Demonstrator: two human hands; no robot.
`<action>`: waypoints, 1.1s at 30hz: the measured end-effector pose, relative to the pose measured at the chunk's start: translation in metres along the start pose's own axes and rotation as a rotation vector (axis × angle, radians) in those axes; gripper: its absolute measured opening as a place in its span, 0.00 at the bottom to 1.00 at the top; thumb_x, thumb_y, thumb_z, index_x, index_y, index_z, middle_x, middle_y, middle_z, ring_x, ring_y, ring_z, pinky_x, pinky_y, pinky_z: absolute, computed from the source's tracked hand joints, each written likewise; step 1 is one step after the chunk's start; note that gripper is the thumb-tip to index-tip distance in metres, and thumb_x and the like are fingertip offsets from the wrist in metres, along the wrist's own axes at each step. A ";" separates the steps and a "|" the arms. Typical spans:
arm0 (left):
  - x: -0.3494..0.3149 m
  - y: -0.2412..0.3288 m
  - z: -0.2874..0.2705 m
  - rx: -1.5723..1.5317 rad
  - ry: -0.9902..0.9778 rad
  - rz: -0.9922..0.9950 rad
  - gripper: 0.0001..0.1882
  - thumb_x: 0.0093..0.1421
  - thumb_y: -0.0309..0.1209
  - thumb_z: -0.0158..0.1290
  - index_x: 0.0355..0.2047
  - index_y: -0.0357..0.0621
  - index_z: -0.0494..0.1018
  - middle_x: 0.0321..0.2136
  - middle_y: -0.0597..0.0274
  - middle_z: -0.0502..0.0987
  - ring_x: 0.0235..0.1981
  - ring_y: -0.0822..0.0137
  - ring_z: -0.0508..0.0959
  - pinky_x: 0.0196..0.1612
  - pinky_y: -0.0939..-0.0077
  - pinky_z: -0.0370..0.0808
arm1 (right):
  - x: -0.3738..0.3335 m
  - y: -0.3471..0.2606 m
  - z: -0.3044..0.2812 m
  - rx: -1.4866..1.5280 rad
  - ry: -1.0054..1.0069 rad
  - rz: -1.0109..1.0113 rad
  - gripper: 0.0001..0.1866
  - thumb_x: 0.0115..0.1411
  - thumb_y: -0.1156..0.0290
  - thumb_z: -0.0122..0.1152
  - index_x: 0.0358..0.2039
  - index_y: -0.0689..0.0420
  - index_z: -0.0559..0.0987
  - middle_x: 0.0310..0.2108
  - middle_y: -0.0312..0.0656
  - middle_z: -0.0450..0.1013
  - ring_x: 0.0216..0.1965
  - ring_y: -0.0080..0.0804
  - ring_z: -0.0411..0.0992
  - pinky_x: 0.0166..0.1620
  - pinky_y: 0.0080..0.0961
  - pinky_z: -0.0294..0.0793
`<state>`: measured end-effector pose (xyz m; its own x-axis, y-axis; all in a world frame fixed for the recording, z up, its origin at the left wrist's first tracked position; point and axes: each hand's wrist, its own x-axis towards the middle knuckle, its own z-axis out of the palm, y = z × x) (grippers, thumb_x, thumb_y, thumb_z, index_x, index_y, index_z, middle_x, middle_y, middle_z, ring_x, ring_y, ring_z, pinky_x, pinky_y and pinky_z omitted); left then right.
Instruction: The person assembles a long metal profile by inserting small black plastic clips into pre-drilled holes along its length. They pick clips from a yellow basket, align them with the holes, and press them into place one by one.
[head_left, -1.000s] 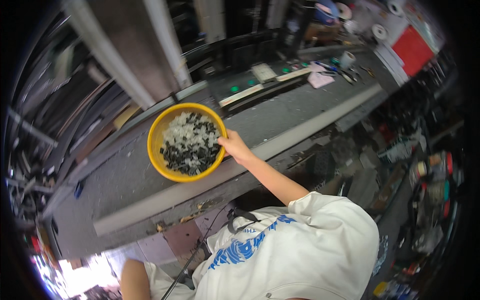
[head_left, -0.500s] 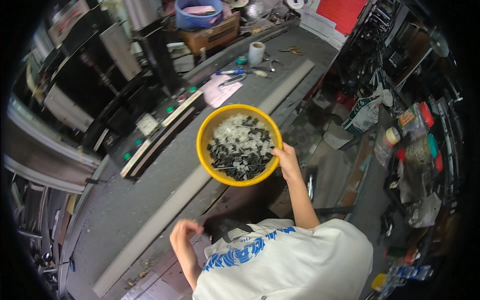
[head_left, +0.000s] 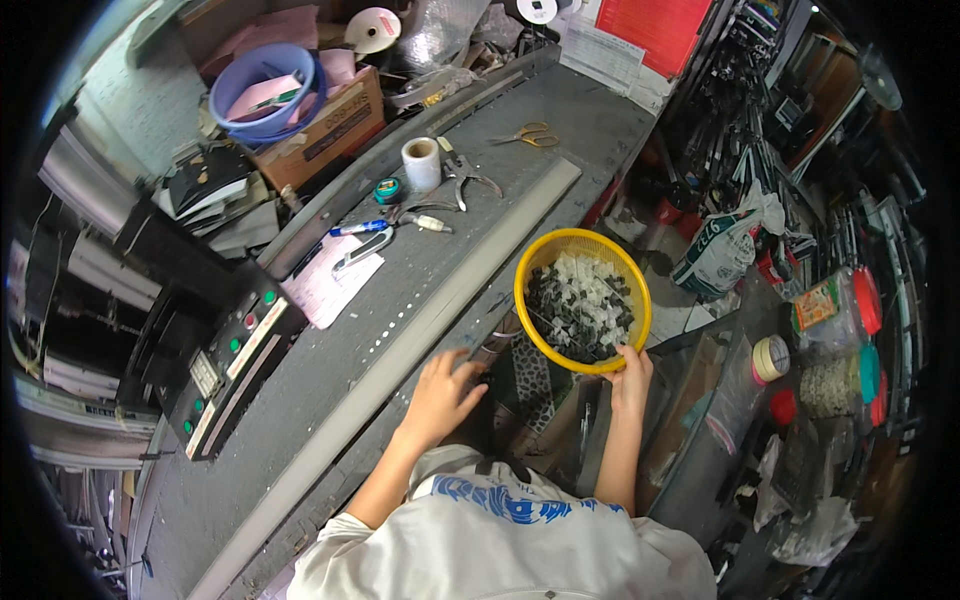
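Observation:
My right hand (head_left: 630, 378) grips the near right rim of a round yellow plastic basket (head_left: 645, 300). Inside lies a heap of small clear and black plastic pieces (head_left: 585, 305). The basket is held in the air past the bench's near edge, tipped a little so its contents show. My left hand (head_left: 440, 398) holds nothing; its fingers are apart, close to the bench's near edge and left of the basket. A long grey strip (head_left: 420, 365) runs along that edge.
On the grey bench (head_left: 500, 160) lie scissors (head_left: 530, 136), pliers (head_left: 466, 183), a white roll (head_left: 421, 164), a utility knife (head_left: 362, 250) and pink paper (head_left: 325, 290). A machine with green buttons (head_left: 240, 365) stands left. Jars (head_left: 838, 388), tape (head_left: 769, 358) and a sack (head_left: 718, 255) crowd the right.
The basket has moved right, away from over the bench, in my right hand. My left hand has risen toward the bench edge and its fingers have spread. The view has shifted.

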<state>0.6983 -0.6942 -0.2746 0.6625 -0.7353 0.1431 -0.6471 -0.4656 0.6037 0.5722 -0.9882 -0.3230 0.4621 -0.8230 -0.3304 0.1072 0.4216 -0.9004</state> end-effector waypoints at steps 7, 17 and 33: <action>0.130 -0.058 0.048 0.230 0.304 -0.252 0.38 0.52 0.38 0.64 0.60 0.42 0.63 0.58 0.42 0.61 0.60 0.38 0.59 0.63 0.50 0.58 | 0.135 -0.038 0.110 -0.104 -0.204 0.044 0.16 0.60 0.75 0.54 0.49 0.62 0.72 0.39 0.38 0.67 0.40 0.32 0.72 0.37 0.40 0.84; 0.222 -0.061 0.092 0.369 0.370 -0.521 0.39 0.48 0.49 0.66 0.55 0.38 0.66 0.47 0.49 0.69 0.50 0.49 0.68 0.55 0.57 0.66 | 0.327 -0.011 0.297 -0.140 -0.517 0.159 0.23 0.58 0.81 0.52 0.55 0.60 0.65 0.51 0.48 0.68 0.50 0.42 0.73 0.44 0.46 0.82; 0.211 -0.009 0.085 0.676 0.654 -1.074 0.28 0.50 0.38 0.65 0.52 0.49 0.72 0.50 0.53 0.71 0.56 0.45 0.65 0.60 0.49 0.58 | 0.447 -0.103 0.315 -0.834 -0.960 -0.432 0.19 0.62 0.67 0.63 0.51 0.60 0.75 0.42 0.41 0.78 0.38 0.26 0.75 0.41 0.24 0.75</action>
<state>0.8119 -0.8872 -0.3166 0.8694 0.3879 0.3061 0.3428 -0.9196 0.1919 1.0448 -1.2794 -0.2890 0.9946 -0.0952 0.0405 -0.0058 -0.4418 -0.8971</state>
